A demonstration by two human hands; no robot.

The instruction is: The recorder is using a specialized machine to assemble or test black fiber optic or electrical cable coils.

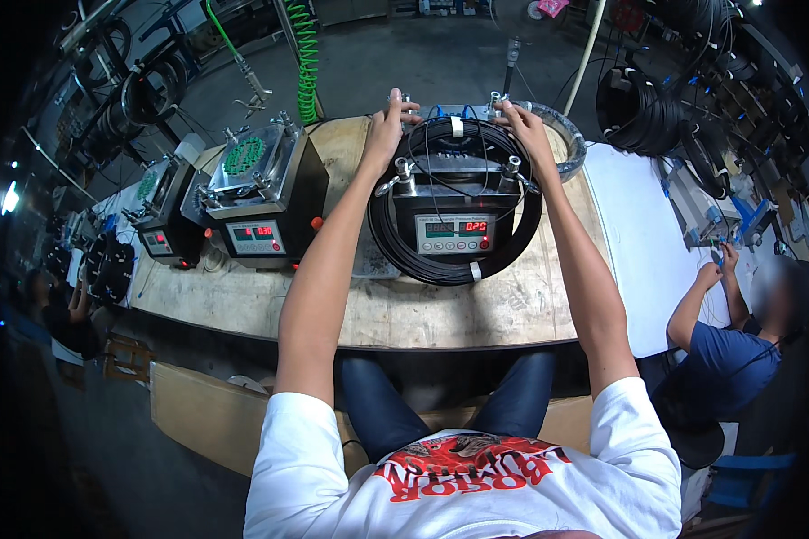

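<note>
On the wooden bench is a black machine point(427, 241) with a red digital display and metal clamp bolts at its corners. A coil of thin black cable point(388, 247), tied with white bands, loops around its front. My left hand point(386, 133) reaches to the machine's far left corner, thumb and fingers closed about a metal clamp knob point(406, 101). At the far right corner my right hand point(525, 128) has its fingers closed at another clamp knob point(494, 101). Blue fibre connectors point(457, 112) show between the hands. The far fingers are partly hidden.
Two similar machines point(259, 202) with green discs on top stand to the left. A clear hose point(573, 148) curves at the right. A green coiled air line point(306, 63) hangs behind the bench point(333, 310). At right, a co-worker point(724, 350) works at a white table point(634, 260).
</note>
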